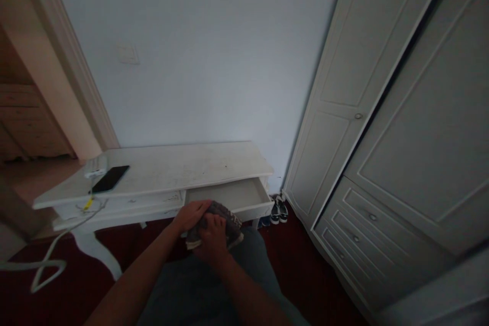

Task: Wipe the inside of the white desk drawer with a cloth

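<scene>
Both my hands hold a dark grey patterned cloth bundle [228,216] in front of my body, just before the open right drawer [244,198] of a white desk [183,165]. My left hand [190,214] grips the bundle's left side with curled fingers. My right hand [213,237] clutches it from below and in front. The drawer looks pulled out, and its inside shows pale and bare from here.
A black phone [110,179] and a white power strip [95,165] lie on the desk's left end, with a white cable [49,260] trailing to the dark red floor. A pair of shoes [278,210] sits by the wall. A white wardrobe [382,127] fills the right.
</scene>
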A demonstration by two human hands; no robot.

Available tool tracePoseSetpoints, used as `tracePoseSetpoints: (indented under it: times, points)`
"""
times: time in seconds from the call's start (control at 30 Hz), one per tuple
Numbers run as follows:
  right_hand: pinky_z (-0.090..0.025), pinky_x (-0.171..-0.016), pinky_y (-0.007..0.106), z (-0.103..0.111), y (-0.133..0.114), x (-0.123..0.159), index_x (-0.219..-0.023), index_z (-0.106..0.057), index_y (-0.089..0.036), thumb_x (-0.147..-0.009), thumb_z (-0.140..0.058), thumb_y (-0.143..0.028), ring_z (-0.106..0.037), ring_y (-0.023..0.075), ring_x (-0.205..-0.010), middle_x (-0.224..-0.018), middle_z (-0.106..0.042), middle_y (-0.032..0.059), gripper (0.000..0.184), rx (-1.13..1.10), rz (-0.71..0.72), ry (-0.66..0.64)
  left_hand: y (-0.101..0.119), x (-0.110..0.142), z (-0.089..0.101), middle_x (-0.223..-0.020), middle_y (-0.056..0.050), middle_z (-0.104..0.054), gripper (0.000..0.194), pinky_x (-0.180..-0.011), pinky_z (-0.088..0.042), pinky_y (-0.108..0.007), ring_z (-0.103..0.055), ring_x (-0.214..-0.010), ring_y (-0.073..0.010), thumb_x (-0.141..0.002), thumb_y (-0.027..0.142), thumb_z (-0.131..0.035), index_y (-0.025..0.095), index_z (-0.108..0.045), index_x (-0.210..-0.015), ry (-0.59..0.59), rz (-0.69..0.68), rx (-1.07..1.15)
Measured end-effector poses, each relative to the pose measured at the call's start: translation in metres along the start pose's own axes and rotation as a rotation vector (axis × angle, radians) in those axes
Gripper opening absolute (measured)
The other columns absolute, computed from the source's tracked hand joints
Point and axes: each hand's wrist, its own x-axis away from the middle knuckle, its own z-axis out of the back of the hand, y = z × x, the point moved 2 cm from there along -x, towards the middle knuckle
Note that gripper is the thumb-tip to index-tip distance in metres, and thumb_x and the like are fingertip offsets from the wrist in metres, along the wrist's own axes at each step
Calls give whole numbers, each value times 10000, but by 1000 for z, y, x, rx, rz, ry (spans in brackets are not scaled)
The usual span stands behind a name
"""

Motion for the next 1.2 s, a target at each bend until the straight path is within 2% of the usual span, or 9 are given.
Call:
tracePoseSetpoints:
  times: [0.17,0.37,0.5,0.6,0.7,0.8,0.93,1.07,1.2]
  points:
    - [-390,-925,483,5,5,-1,-944,-776,-237,-757,-792,-491,-479,317,-1107,-1198,-570,112,316,37,39,-94,3,1,0,-1344,-101,-736,740,-1058,-467,-361,-652,-1275,-283,-1008,652,-202,220,-757,-1240,-16,16,-36]
    - [-419,-950,479,10,16,1,-1073,-749,-219,-816,-739,-466,-496,309,-1120,-1210,-601,119,356,121,194,-264,6,4,2,-1350,-104,-731,749,-1067,-448,-383,-633,-1297,-300,-1014,661,-177,235,-741,-1262,-31,23,-64]
    - [-437,-975,486,0,16,8,-1079,-744,-206,-802,-778,-398,-526,321,-1143,-1248,-642,116,339,130,259,-308,10,6,4,-1180,-102,-790,755,-960,-479,-378,-695,-1144,-302,-1012,672,-171,238,-786,-1073,-52,-3,-84]
    - [-447,-997,442,-14,16,19,-975,-761,-219,-712,-867,-307,-562,303,-1147,-1285,-682,68,298,113,354,-344,13,7,5,-1064,-70,-807,747,-872,-483,-343,-713,-1047,-273,-1014,674,-171,252,-783,-947,-78,-30,-104]
    - [-460,-986,402,-26,18,29,-835,-753,-236,-621,-925,-258,-601,284,-1117,-1269,-714,34,275,84,415,-367,14,8,6,-1040,-59,-809,734,-836,-475,-327,-718,-1013,-258,-1020,660,-175,255,-782,-943,-95,-40,-135]
    - [-449,-990,397,-28,21,32,-815,-746,-246,-616,-928,-228,-608,286,-1127,-1266,-718,39,270,74,415,-359,15,8,6,-1053,-69,-810,736,-830,-469,-327,-720,-1023,-264,-1024,652,-171,252,-785,-966,-102,-39,-166]
    - [-430,-988,377,-13,32,29,-908,-753,-252,-701,-868,-211,-600,260,-1116,-1206,-727,22,240,70,395,-342,17,10,5,-1060,-88,-807,725,-826,-462,-331,-721,-1033,-276,-1023,652,-185,241,-780,-974,-105,-45,-196]
    - [-400,-1017,415,13,54,26,-1017,-744,-248,-811,-802,-293,-584,280,-1085,-1187,-709,70,219,97,306,-289,18,12,5,-1060,-102,-809,749,-837,-459,-336,-721,-1052,-285,-1019,673,-169,242,-780,-958,-104,-54,-214]
    - [-394,-983,457,40,75,31,-995,-735,-205,-830,-747,-312,-570,307,-1061,-1116,-676,128,197,140,132,-121,18,12,4,-1107,-113,-804,782,-831,-460,-349,-723,-1071,-298,-1016,689,-136,244,-780,-1004,-111,-73,-226]
